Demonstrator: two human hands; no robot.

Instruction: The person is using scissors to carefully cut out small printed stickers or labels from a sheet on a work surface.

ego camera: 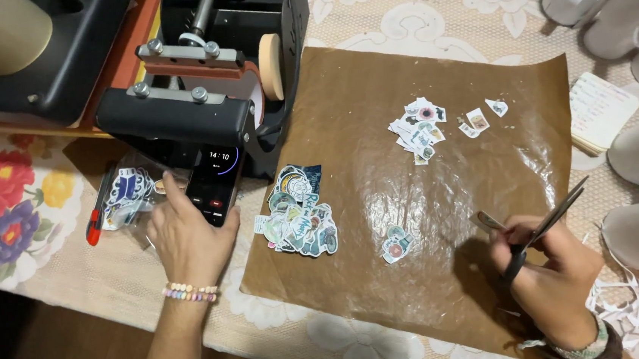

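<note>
While both hands work at the desk (pixel 114 271), the brown sheet (pixel 412 195) serves as the landmark.

Red pen: the red pen (pixel 95 220) lies far left of the sheet, beside a bagged sticker pack (pixel 125 196).
Left hand: the left hand (pixel 187 239) rests left of the sheet, fingers loosely spread over the lower end of a black phone (pixel 213 182), touching it rather than gripping; a bead bracelet (pixel 189 292) circles the wrist.
Press: a black press machine (pixel 198 83) stands above the sheet's left corner.
Sticker heap: the sticker heap (pixel 298 215) lies on the sheet's left part.
Single sticker: the single sticker (pixel 397 243) lies near its middle.
Small cutouts: the small cutouts (pixel 422 130) sit toward its upper middle.
Right hand: the right hand (pixel 546 264), over the sheet's lower right, is closed around the handles of black scissors (pixel 547 226), blades nearly together.
</note>
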